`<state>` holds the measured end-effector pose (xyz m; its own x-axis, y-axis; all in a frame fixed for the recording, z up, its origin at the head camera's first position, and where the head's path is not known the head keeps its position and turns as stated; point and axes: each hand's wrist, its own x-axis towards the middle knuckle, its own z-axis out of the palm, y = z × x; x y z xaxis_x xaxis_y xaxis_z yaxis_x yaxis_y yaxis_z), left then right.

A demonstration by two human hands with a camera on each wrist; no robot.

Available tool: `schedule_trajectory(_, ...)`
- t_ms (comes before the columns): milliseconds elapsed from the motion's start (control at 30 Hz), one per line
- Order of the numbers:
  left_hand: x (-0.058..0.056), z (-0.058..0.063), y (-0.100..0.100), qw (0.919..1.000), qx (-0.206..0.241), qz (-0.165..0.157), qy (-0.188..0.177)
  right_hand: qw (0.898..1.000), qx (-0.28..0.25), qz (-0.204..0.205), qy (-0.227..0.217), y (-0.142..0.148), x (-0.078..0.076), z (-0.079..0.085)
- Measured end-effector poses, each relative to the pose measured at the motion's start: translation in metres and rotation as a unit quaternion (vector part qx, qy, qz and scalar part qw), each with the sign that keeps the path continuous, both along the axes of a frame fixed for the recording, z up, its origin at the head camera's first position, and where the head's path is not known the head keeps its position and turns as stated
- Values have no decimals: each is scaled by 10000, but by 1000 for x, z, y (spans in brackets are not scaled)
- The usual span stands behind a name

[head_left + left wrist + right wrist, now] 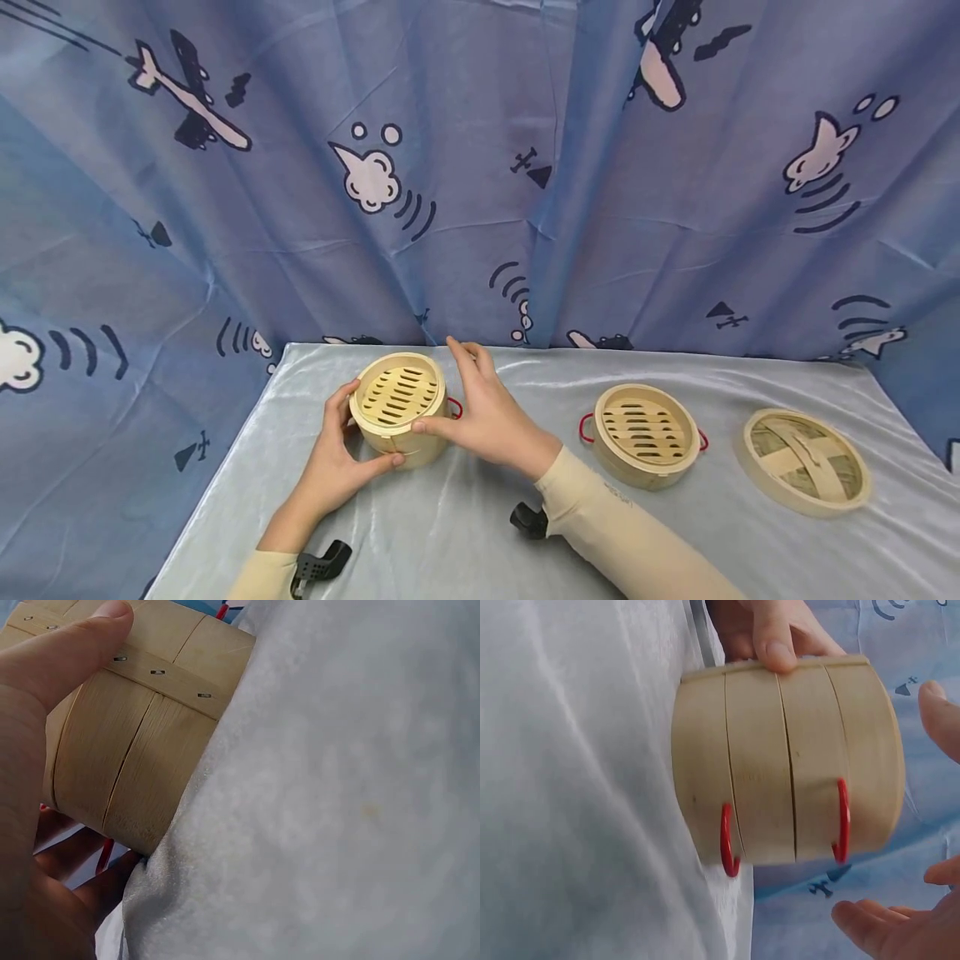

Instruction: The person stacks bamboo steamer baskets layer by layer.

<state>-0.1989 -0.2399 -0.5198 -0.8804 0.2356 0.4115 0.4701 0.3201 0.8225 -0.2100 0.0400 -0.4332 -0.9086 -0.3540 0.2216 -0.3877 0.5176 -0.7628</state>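
A stack of round bamboo steamer baskets [399,400] with a slatted top stands at the left of the cloth-covered table. My left hand [333,454] grips its left side, the thumb [71,656] pressed on the bamboo wall and the other fingers round the far side. My right hand [491,412] is spread at the stack's right side, thumb and fingers apart; its fingers [870,926] stand off the wall in the right wrist view. Two red handles show one beside the other on the stack [780,761] there.
Another bamboo steamer basket [647,433] with red side handles sits right of my right forearm. Farther right lies a woven bamboo lid [806,462] with a strap handle. A pale shiny cloth [457,550] covers the table, and a blue patterned curtain [465,192] hangs behind it.
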Motion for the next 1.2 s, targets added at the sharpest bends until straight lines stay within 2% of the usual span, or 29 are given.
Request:
schedule_trajectory(300, -2, 0, -1, 9999, 22, 84, -63, 9995, 167, -228, 137, 24, 0, 2)
schedule_trajectory(600, -1, -1, 0, 9999, 31, 84, -107, 9981, 504, -186, 313, 44, 5, 6)
schedule_trajectory(933, 2, 2, -2, 9997, -70, 190, -169, 9956, 792, -291, 406, 82, 12, 15)
schedule_trajectory(1200, 2, 0, 1, 9999, -57, 132, -83, 9911, 1127, -512, 484, 116, 13, 8)
